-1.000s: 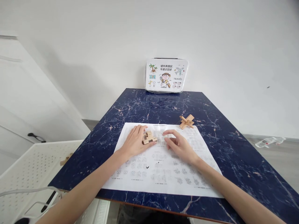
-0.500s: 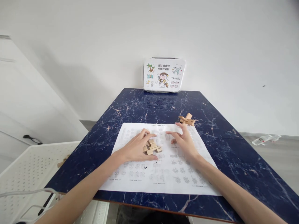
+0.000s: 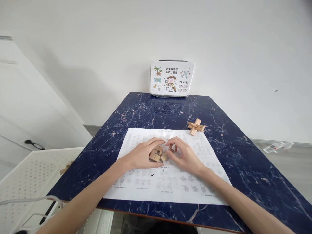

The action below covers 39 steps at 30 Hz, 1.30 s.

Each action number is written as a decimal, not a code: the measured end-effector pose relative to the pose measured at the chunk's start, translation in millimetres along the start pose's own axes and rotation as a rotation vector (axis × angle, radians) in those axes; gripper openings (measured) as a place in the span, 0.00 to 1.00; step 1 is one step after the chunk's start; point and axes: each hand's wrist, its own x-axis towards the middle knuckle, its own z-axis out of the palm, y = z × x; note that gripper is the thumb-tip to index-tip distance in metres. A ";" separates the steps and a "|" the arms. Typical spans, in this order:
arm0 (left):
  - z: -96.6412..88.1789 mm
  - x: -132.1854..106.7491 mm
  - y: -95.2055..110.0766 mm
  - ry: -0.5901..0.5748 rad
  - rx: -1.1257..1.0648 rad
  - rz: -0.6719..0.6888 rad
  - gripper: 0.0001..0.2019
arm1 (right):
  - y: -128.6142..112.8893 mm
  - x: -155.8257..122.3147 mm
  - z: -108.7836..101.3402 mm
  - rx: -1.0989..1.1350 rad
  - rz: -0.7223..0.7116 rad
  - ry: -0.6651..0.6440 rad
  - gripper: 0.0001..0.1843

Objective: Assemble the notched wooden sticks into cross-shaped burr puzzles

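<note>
The wooden blocks (image 3: 156, 154) are just below the middle of the frame. They look light and hard, so pinch the flat sides. The left hand (image 3: 141, 155) curls around them, the right hand (image 3: 187, 156) bends its fingers close; I can't tell if either squeezes.

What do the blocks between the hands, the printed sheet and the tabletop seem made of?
Blocks: probably smooth wood, from their pale brown tone and crisp edges.
Printed sheet: apparently matt paper, being flat, white and without shine.
Tabletop: glossy, marble-veined, faintly reflecting; stone or laminate, unclear.
</note>
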 end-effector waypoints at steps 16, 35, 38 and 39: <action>-10.3 2.8 -10.9 -0.001 -0.140 -0.175 0.40 | 10.5 -0.1 -8.4 -0.253 -0.158 -0.210 0.20; -8.2 7.8 2.8 0.343 -0.411 -0.067 0.29 | 6.2 3.7 -6.9 0.458 0.311 -0.080 0.24; -8.7 7.8 5.9 0.337 -0.441 -0.086 0.30 | 1.4 4.8 -8.8 0.597 0.310 -0.106 0.23; -9.0 7.6 7.4 0.321 -0.461 -0.112 0.30 | -0.2 5.3 -9.5 0.662 0.313 -0.114 0.21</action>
